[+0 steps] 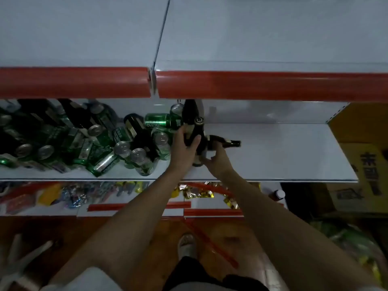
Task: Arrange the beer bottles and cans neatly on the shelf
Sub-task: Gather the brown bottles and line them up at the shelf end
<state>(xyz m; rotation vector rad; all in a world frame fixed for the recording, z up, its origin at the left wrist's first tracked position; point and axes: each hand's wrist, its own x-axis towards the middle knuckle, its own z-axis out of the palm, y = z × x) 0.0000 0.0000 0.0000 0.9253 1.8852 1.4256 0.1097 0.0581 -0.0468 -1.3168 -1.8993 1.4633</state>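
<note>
Dark bottle [225, 143] lying flat, neck pointing right, right hand [217, 159] gripping

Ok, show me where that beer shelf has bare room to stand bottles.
Bare room: the shelf right of the hands, from the lying bottle to the yellow box. A thin strip is also bare along the front edge. Crowded: everything left of the left hand, piled with cans and bottles.

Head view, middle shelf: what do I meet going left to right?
Jumbled cans and bottles → lying green can → left hand on upright bottle → right hand on lying bottle → bare shelf → yellow carton.
</note>
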